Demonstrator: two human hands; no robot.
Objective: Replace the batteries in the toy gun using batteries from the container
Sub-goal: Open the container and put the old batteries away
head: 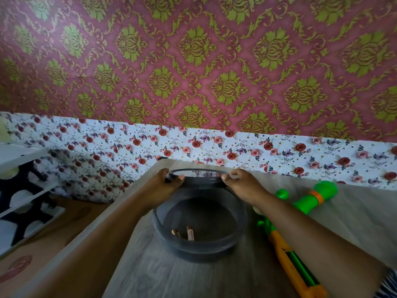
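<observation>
While gripped at opposite rims by left hand (169,183) and right hand (240,183), lid (197,176) tilted behind open container (199,224) holding batteries (190,232); toy gun (300,214) just right on table (150,274).

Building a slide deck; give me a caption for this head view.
Both hands, left and right, hold a round grey lid beyond the open grey container, batteries inside.

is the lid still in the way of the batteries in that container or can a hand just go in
Nothing visible blocks them. Both hands, left hand and right hand, hold the round grey clear-centred lid beyond the far rim of the round dark grey plastic container, so its mouth is open above the copper-coloured batteries.
</observation>
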